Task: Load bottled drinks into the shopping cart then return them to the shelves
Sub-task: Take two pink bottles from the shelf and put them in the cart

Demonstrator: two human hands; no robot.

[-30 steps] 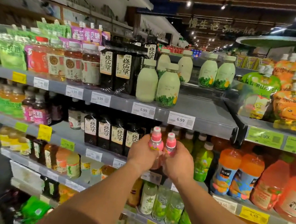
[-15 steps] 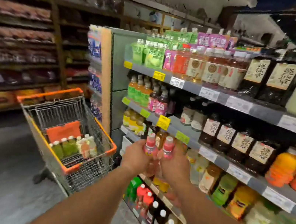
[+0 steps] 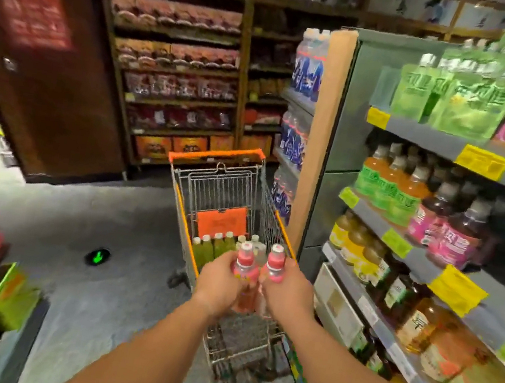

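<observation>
Two pink-capped bottles: left bottle (image 3: 243, 276) gripped by left hand (image 3: 220, 280), right bottle (image 3: 274, 267) by right hand (image 3: 290, 291). Beyond the hands: wire shopping cart (image 3: 221, 189) holding green bottles (image 3: 214, 246).

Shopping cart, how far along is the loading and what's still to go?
Several green bottles already stand in the shopping cart. The left hand and right hand each grip a pink bottle above it, not yet set down. Returning everything to the shelves remains.

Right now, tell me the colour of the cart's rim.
Orange, on the cart's rim, clearest in the head view.
</observation>
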